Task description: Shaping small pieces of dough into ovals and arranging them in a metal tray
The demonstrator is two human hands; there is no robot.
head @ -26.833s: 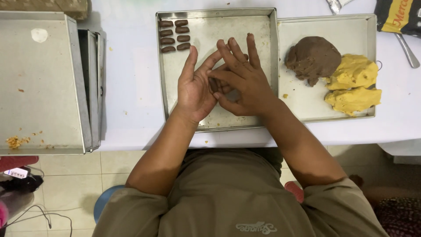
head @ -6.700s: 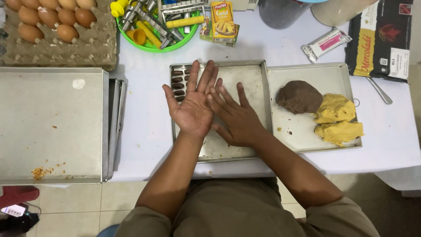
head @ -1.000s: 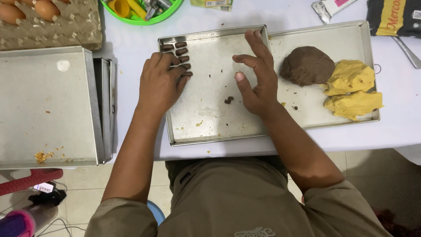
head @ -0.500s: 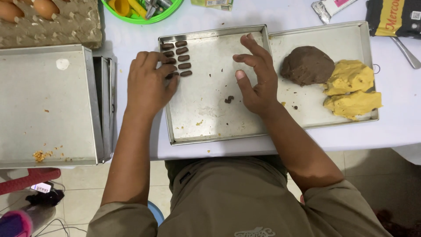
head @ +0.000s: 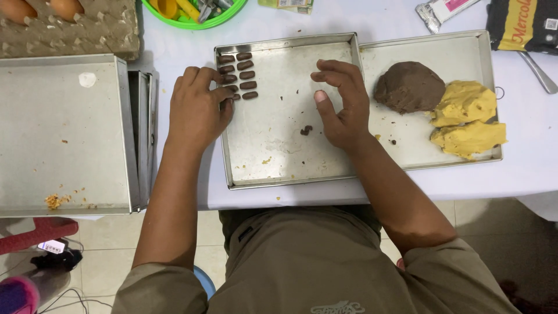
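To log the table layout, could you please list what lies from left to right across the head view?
Upturned grey metal tray → left hand → rows of small brown dough pieces → right hand → brown dough lump → yellow dough lumps.

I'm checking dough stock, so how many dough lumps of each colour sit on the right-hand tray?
Brown dough lump: 1
Yellow dough lumps: 2
Total: 3, all on the right-hand tray.
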